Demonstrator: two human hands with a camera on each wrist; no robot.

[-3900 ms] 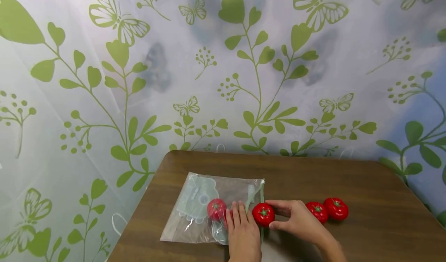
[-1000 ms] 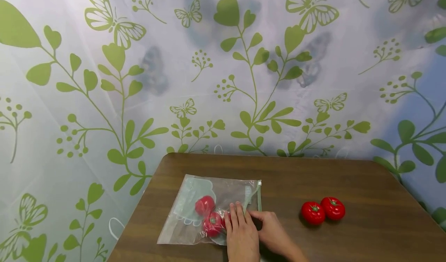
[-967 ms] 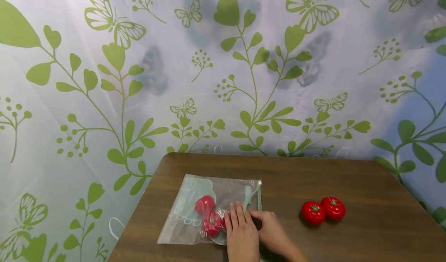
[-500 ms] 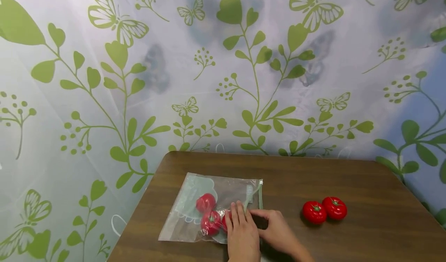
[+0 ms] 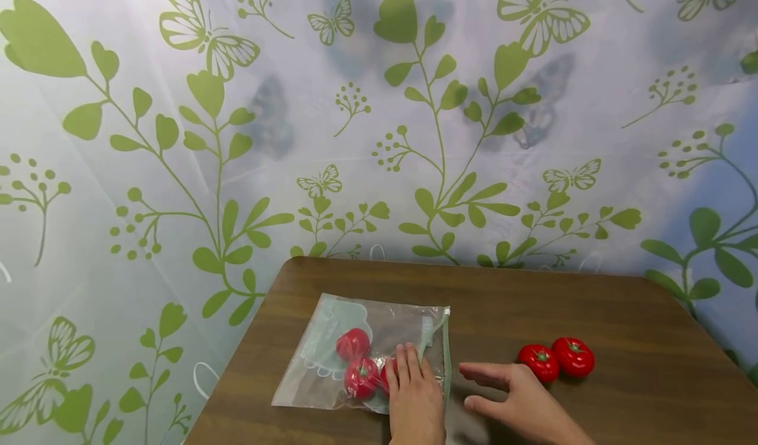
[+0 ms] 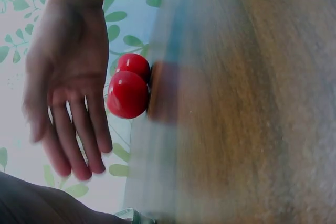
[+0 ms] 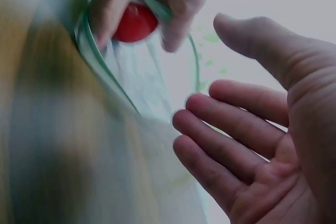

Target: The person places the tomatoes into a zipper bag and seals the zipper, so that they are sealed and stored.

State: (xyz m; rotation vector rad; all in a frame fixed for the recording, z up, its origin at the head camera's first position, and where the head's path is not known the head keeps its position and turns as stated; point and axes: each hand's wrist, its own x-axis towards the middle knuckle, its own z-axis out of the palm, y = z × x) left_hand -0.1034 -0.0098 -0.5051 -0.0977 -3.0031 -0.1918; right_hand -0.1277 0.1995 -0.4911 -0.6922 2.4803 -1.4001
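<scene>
While the L hand (image 5: 414, 392) lies across the mouth end of a clear plastic bag (image 5: 393, 326), fingers fairly straight in the head view, the R hand (image 5: 524, 395) hovers just right of that end, apart from it, thumb & fingers spread. R wrist view puts L thumb & fingers on either side of the gaping opening, w/ red showing btwn; can't tell if they pinch the plastic. Bag holds 3 visible tomatoes: near tomato (image 5: 361, 379) left of the L fingers, partly covered tomato (image 5: 385, 376) at those fingers, far tomato (image 5: 353, 344) just beyond. Green strip (image 5: 446, 353) edges the bag's right side. Out on the right, approx. level w/ far tomato, 2 loose ones sit touching: left loose tomato (image 5: 538, 363), right loose tomato (image 5: 572, 357). Farther, pale green print (image 5: 340, 313) at bag's far left; brown wood-look table (image 5: 503, 300) under all; last, whitish cloth (image 5: 314, 122) w/ green leaves & butterflies in bkgd.
</scene>
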